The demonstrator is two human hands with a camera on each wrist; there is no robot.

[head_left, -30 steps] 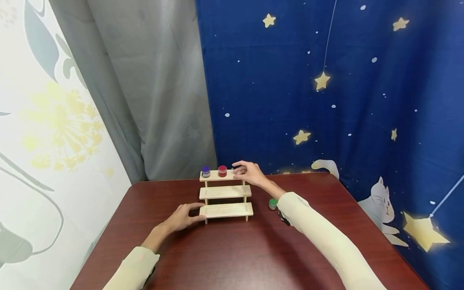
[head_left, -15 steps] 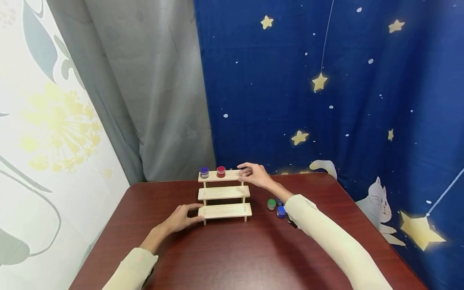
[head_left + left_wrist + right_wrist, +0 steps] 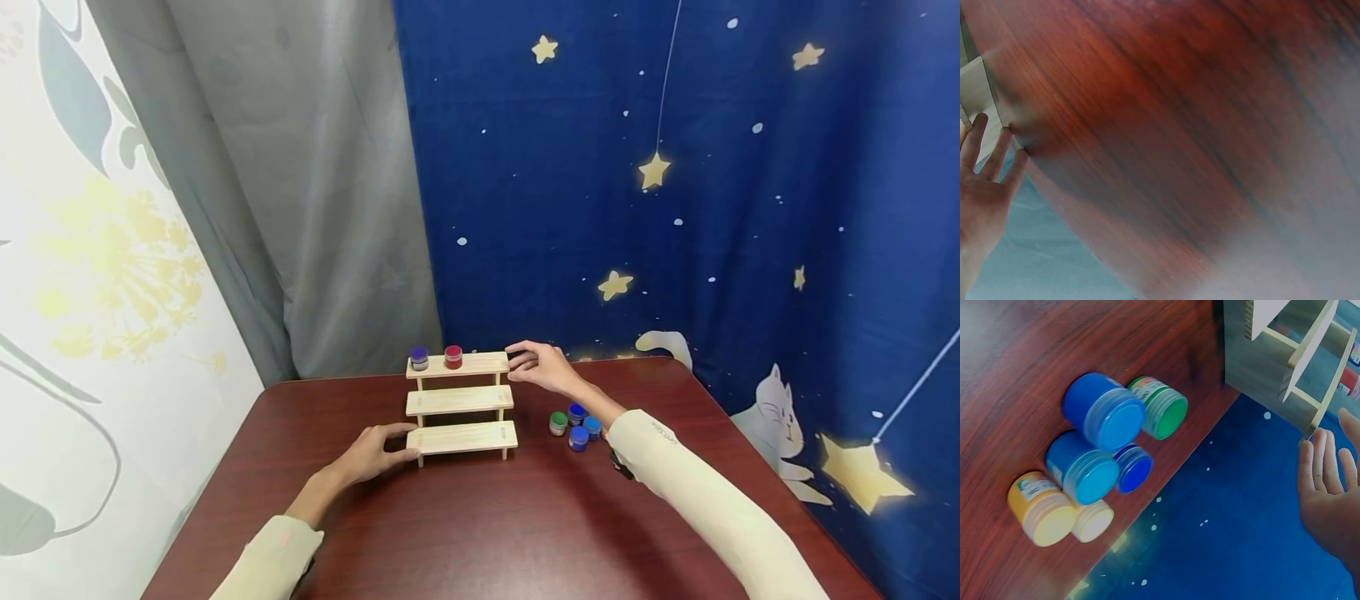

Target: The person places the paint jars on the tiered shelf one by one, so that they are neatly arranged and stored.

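A three-tier wooden display stand (image 3: 461,437) stands towards the back of the table. On its top tier are a purple paint jar (image 3: 419,359) and a red paint jar (image 3: 453,357), left of centre. My left hand (image 3: 369,452) holds the left end of the lowest tier, thumb at the front edge and fingers at the back. At the right end of the top tier is my right hand (image 3: 550,368), its fingers (image 3: 1317,459) nearly straight and holding nothing. A green paint jar (image 3: 558,423) and several blue ones, including a light blue jar (image 3: 592,428), sit right of the stand.
An orange jar (image 3: 1042,512) and a pale yellow jar (image 3: 1093,521) stand beside the blue jars; the right sleeve (image 3: 667,454) hides them in the head view. A grey curtain (image 3: 352,208) and a blue starry curtain (image 3: 525,200) hang behind the red-brown table (image 3: 465,533).
My right hand has moved right, from over the top tier to its right end. Blue jars on the table have come out from behind the sleeve. The left hand stays on the stand.
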